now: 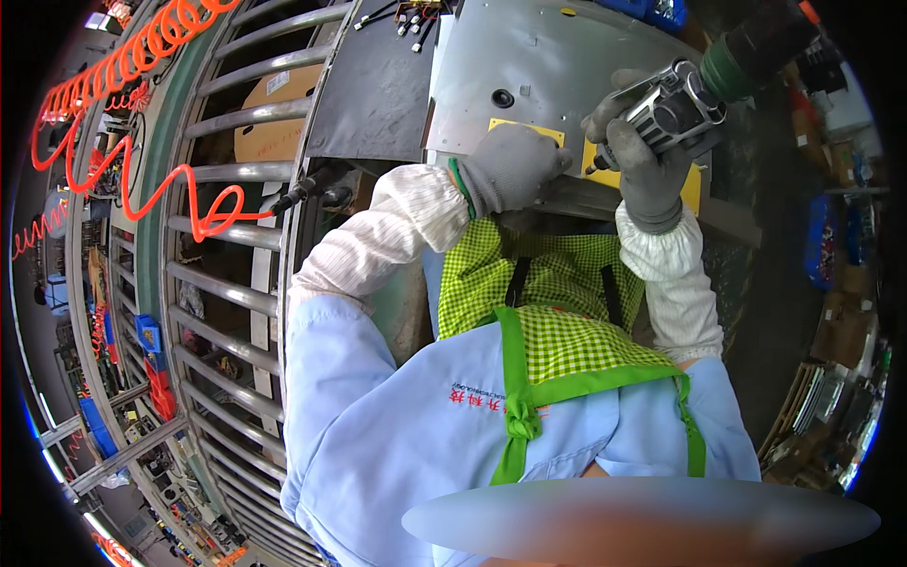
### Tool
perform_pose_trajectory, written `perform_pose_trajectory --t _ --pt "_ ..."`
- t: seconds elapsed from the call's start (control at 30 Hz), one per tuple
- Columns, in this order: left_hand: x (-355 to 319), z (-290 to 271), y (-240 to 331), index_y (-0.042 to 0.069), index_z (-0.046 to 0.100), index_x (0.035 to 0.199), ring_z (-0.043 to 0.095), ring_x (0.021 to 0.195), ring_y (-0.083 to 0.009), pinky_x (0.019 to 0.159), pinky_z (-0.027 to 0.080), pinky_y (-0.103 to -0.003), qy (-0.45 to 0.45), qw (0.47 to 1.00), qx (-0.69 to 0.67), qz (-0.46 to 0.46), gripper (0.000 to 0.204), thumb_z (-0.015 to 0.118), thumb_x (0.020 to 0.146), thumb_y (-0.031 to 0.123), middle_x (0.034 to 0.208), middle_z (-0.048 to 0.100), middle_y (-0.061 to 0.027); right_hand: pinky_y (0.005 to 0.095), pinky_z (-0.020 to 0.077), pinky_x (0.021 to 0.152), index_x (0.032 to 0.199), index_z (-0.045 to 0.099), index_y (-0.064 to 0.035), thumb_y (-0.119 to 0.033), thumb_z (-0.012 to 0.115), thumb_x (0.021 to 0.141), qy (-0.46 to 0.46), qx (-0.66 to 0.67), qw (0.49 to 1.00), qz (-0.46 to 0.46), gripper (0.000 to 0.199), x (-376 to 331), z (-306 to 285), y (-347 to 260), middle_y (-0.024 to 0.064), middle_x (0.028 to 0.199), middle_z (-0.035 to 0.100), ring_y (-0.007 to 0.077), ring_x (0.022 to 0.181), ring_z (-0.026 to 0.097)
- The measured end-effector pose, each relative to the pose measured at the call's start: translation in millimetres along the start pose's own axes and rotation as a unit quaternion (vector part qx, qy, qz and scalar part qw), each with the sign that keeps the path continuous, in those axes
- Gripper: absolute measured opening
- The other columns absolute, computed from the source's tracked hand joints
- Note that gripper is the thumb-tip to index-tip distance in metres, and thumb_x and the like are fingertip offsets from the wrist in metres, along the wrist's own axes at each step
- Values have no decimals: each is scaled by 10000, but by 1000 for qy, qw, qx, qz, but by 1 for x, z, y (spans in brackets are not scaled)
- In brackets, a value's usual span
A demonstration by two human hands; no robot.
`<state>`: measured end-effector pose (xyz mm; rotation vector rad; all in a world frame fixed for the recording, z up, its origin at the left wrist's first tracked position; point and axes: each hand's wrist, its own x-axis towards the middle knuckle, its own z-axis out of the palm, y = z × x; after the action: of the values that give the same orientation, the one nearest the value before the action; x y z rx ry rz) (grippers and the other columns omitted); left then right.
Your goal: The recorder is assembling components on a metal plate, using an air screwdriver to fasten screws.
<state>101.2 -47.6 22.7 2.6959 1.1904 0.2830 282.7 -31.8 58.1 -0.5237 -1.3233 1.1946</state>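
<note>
My right hand (pixel 652 175), in a grey glove, is wrapped round a silver and black power tool (pixel 675 104) with a dark green cylinder behind it. The tool's narrow tip (pixel 595 168) points down and left, close to the near edge of a grey sheet-metal panel (pixel 539 76). My left hand (pixel 515 168), also gloved, is closed at that same edge beside a yellow patch (pixel 529 128) on the panel; whatever its fingers hold is hidden. A dark round piece (pixel 503 98) sits on the panel beyond my left hand.
A black mat (pixel 373 99) lies left of the panel, with small connectors (pixel 414 21) at its far end. A roller conveyor (pixel 250 170) runs along my left, under a coiled orange air hose (pixel 194 203). Blue bins (pixel 661 11) stand at the far side.
</note>
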Motion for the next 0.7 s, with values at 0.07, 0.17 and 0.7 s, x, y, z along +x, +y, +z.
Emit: perform_pose_trajectory --t 0.07,0.17,0.7 --pt "1 0 0 126 630 877 646 706 -316 626 504 -438 -9 1000 5 -5 197 665 792 301 715 629 -99 342 550 704 1176 521 31 -71 613 849 -11 -37 999 -37 355 2 0 -1 94 845 643 161 726 619" --pt "0 -2 -1 124 632 881 648 710 -318 628 506 -438 -9 1000 13 -2 204 659 799 308 712 628 -101 334 541 694 1171 527 10 -72 616 856 -38 -121 989 -73 337 4 2 -3 88 846 642 160 727 619" --pt "6 -13 -16 76 651 1003 632 669 -283 611 482 -391 42 985 -166 0 355 712 818 373 714 611 -120 251 511 622 1056 558 8 -21 670 830 -31 -68 994 -85 254 18 9 -18 34 831 640 103 699 616"
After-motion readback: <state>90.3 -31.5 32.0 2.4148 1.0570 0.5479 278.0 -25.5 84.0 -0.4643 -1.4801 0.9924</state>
